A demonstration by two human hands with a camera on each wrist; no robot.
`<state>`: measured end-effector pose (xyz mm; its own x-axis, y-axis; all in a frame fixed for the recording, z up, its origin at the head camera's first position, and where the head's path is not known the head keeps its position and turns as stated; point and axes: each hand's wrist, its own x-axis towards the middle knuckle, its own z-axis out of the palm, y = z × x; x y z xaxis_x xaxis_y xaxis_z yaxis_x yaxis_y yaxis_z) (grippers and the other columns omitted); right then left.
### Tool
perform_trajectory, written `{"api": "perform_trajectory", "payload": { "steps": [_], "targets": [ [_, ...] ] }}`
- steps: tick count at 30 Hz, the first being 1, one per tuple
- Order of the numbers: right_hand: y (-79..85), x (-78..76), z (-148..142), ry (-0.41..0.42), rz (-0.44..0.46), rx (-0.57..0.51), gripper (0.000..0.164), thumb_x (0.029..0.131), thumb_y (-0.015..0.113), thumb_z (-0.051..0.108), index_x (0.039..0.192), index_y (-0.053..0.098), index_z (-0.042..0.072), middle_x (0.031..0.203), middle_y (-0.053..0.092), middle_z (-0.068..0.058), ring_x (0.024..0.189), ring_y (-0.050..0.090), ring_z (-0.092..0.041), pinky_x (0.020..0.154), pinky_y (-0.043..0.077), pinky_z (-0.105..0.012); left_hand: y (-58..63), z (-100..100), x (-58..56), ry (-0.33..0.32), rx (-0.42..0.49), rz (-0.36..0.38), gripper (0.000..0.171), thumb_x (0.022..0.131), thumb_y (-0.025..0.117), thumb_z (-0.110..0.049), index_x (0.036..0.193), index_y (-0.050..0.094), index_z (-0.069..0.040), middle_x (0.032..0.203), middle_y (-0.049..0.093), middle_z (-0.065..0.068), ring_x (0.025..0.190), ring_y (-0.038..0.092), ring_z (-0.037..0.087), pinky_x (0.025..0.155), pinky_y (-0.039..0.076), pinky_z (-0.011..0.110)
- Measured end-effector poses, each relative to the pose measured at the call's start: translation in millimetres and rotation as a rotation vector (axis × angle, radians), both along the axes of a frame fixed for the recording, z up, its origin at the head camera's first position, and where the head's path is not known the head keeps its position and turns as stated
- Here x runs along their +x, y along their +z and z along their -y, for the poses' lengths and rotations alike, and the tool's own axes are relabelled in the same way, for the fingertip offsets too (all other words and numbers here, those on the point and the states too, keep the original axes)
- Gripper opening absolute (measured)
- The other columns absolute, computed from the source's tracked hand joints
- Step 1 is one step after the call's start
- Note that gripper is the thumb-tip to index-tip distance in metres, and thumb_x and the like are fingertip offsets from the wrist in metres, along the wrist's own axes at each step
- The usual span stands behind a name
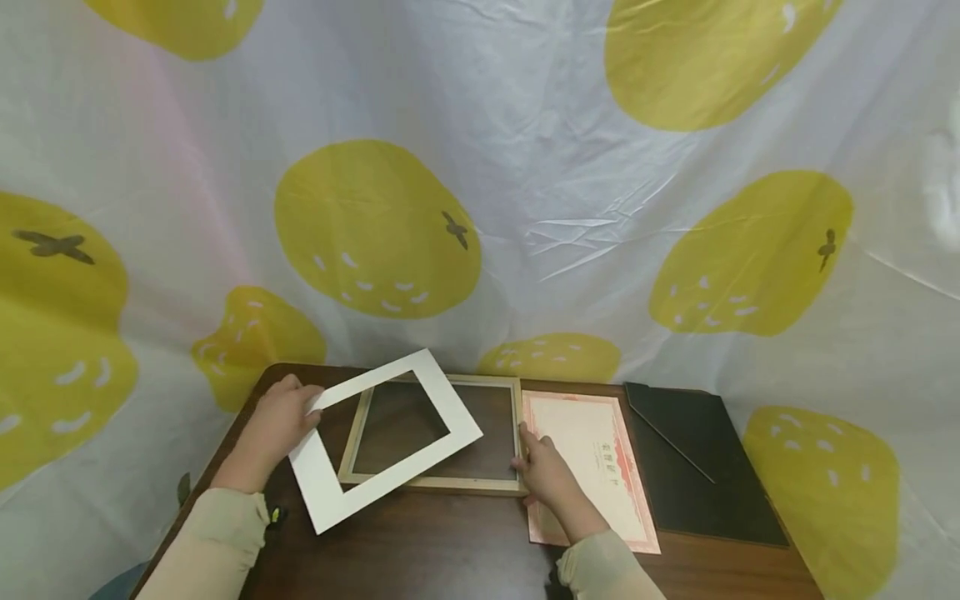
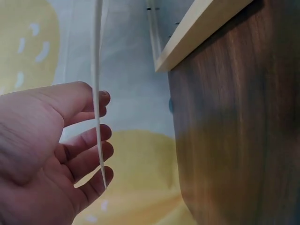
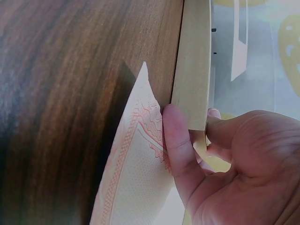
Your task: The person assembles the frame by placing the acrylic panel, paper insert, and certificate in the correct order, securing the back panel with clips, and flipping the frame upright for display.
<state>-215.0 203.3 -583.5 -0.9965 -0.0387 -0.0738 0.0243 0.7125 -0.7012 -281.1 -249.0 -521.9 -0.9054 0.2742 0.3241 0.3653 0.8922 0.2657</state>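
Fingers [image 2: 91, 152] of the left hand [image 1: 273, 425] curl round the near-left edge of the white mat board [image 1: 390, 437], thumb on one face and the others behind it, holding it tilted above the wooden picture frame [image 1: 438, 483]. In the left wrist view the board shows as a thin edge standing clear of the worktop [image 1: 450, 550]. The right hand [image 1: 547, 475] grips the frame's right rail near its lower corner, thumb along the outer side and fingers tucked under, resting partly on the certificate [image 1: 600, 467] that lies just beside the frame.

By the look of it, the frame is open and empty, the mat is lifted apart from it, and the certificate is not yet in place. The dark backing board [image 1: 697, 467] lies flat at the right, apart from the frame, so most of the assembly appears still to be done.

Red printing runs down the certificate's right side, too small to read. No brand shows anywhere.
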Motion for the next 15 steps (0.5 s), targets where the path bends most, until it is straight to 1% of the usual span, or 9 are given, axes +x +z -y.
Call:
{"api": "perform_trajectory", "payload": {
  "steps": [4, 6, 10, 15],
  "targets": [
    [1.8, 0.4, 1, -0.001, -0.003, 0.003, 0.071, 0.109, 0.067, 0.014, 0.170, 0.034, 0.005, 0.112, 0.056, -0.026, 0.049, 0.065, -0.021, 0.051, 0.056, -0.030, -0.4, -9, -13.8, -0.029, -0.032, 0.004, 0.038, 0.093, 0.083, -0.009, 0.128, 0.075, 0.001, 0.099, 0.061, 0.014, 0.090, 0.060, 0.036, 0.076, 0.051, 0.054],
    [1.9, 0.9, 2, -0.002, 0.002, -0.003, 0.071, 0.109, 0.067, 0.014, 0.171, 0.033, 0.006, 0.113, 0.056, -0.026, 0.052, 0.065, -0.021, 0.050, 0.057, -0.030, -1.4, -12, -19.2, -0.044, -0.039, 0.009, 0.037, 0.093, 0.083, -0.009, 0.129, 0.075, 0.000, 0.101, 0.061, 0.014, 0.092, 0.060, 0.036, 0.079, 0.051, 0.054],
    [1.9, 0.7, 3, 0.000, 0.005, -0.025, 0.070, 0.109, 0.066, 0.014, 0.171, 0.033, 0.007, 0.115, 0.054, -0.027, 0.061, 0.062, -0.021, 0.048, 0.057, -0.031, -3.4, -18, -26.9, -0.067, -0.053, 0.005, 0.037, 0.094, 0.082, -0.008, 0.129, 0.075, 0.000, 0.102, 0.062, 0.015, 0.095, 0.061, 0.038, 0.082, 0.052, 0.056],
    [-0.1, 0.8, 6, -0.001, 0.015, -0.021, 0.071, 0.109, 0.066, 0.014, 0.171, 0.032, 0.007, 0.116, 0.054, -0.028, 0.060, 0.061, -0.021, 0.047, 0.057, -0.031, -10.3, -27, -36.3, -0.079, -0.065, 0.016, 0.035, 0.096, 0.080, -0.007, 0.131, 0.076, -0.002, 0.103, 0.062, 0.013, 0.098, 0.061, 0.038, 0.080, 0.051, 0.055]
  ]
}}
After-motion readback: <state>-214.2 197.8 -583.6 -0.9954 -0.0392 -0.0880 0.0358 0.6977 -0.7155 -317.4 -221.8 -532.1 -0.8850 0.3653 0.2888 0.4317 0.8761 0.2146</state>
